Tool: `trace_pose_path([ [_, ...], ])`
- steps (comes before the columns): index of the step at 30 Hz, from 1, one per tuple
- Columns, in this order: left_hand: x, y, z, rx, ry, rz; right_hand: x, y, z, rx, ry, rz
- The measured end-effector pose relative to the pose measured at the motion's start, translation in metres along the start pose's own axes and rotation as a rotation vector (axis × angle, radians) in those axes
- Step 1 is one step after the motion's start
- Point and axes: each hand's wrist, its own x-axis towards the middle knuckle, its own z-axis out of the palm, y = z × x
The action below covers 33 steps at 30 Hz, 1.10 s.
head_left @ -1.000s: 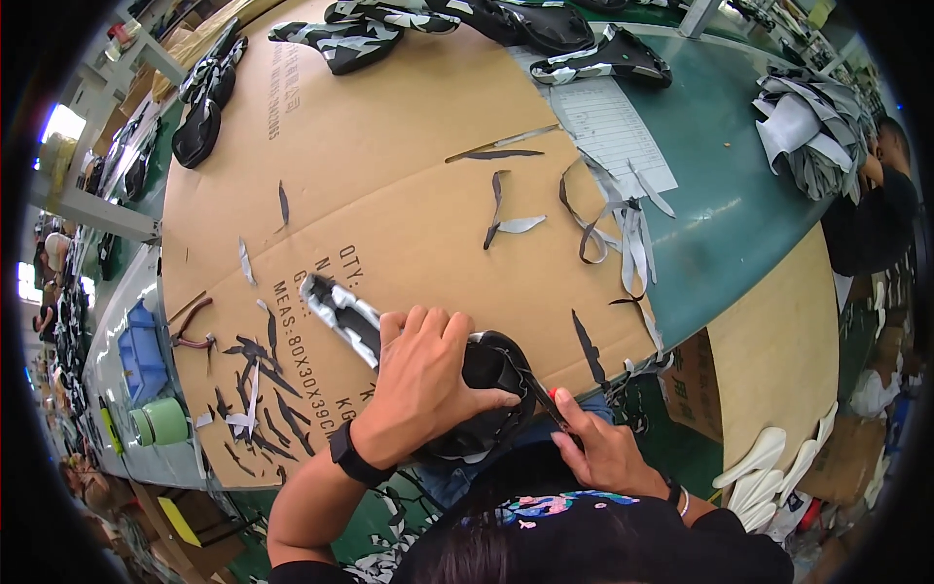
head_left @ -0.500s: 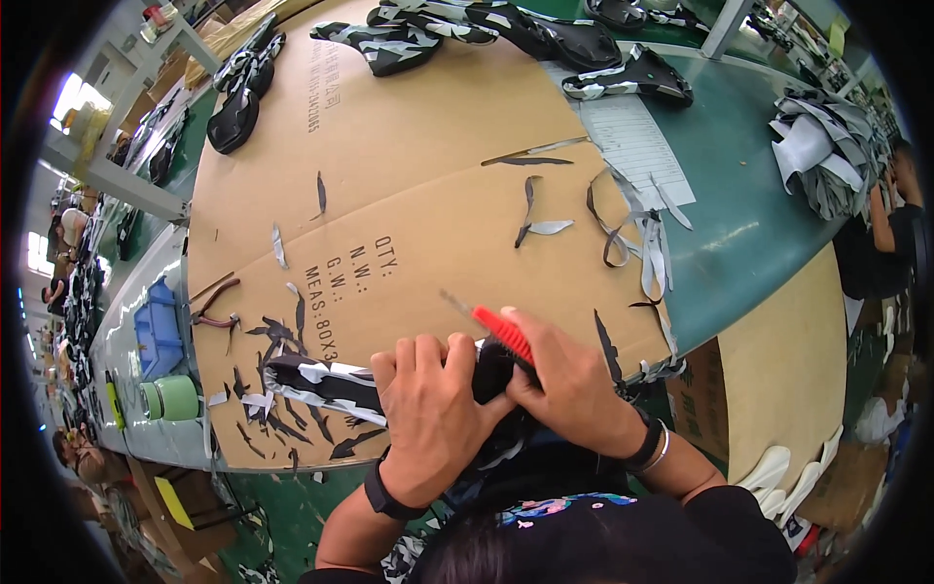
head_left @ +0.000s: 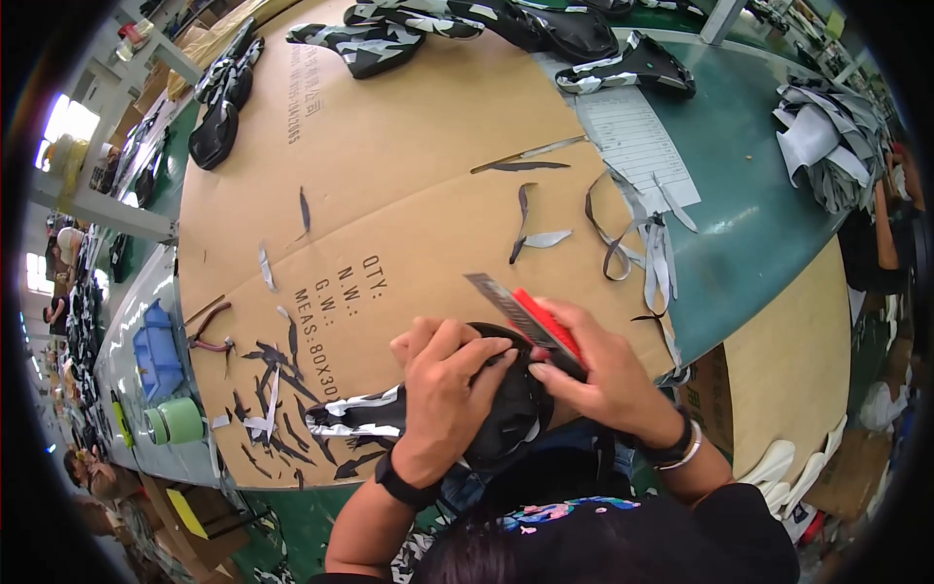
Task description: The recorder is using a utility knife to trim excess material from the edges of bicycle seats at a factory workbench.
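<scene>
A bicycle saddle (head_left: 506, 414) with a black underside and black-and-white patterned cover lies at the cardboard's near edge, its narrow nose pointing left. My left hand (head_left: 443, 389) is closed on it, fingertips pinched at the rim of the wide end; whether they also hold a bit of cover is hidden. In my right hand (head_left: 608, 380) is a red utility knife (head_left: 530, 321) with a long blade out, pointing up and left. The right thumb is close to the saddle's rim. Dark and white trimmed strips (head_left: 277, 389) lie scattered left of the saddle.
Flat cardboard (head_left: 389, 195) covers the green table (head_left: 749, 243). More saddles (head_left: 574, 34) lie along its far side. Pliers (head_left: 211, 331), a blue bin (head_left: 159, 350) and a green cup-like container (head_left: 175, 421) are at left. A pile of grey pieces (head_left: 832, 146) sits far right.
The saddle has turned so its underside shows more, and its nose has shifted right and nearer. My left fingers have moved to its rim. The knife has tilted, showing its broad blade.
</scene>
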Motion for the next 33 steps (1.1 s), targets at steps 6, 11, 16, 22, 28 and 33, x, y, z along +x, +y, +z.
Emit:
trace_pose_path([
  [6,-0.003,0.001,-0.004,-0.016,-0.003,-0.033,-0.024,0.016,-0.048,-0.37,-0.153,-0.089],
  [11,0.0,0.001,-0.002,-0.005,-0.005,-0.036,-0.014,0.013,-0.046,-0.607,-0.279,-0.212],
  [16,-0.002,-0.003,-0.005,-0.043,-0.001,-0.032,-0.028,0.012,-0.045,-0.64,-0.279,-0.146],
  [22,-0.002,-0.004,-0.007,-0.047,-0.014,-0.008,-0.022,0.013,-0.043,-0.397,-0.174,-0.082],
  [28,-0.004,-0.003,-0.005,-0.052,-0.003,-0.031,-0.016,0.006,-0.047,-0.617,-0.304,-0.141],
  [33,-0.009,-0.002,-0.002,-0.055,0.064,-0.055,-0.038,-0.002,-0.045,-0.668,-0.361,-0.073],
])
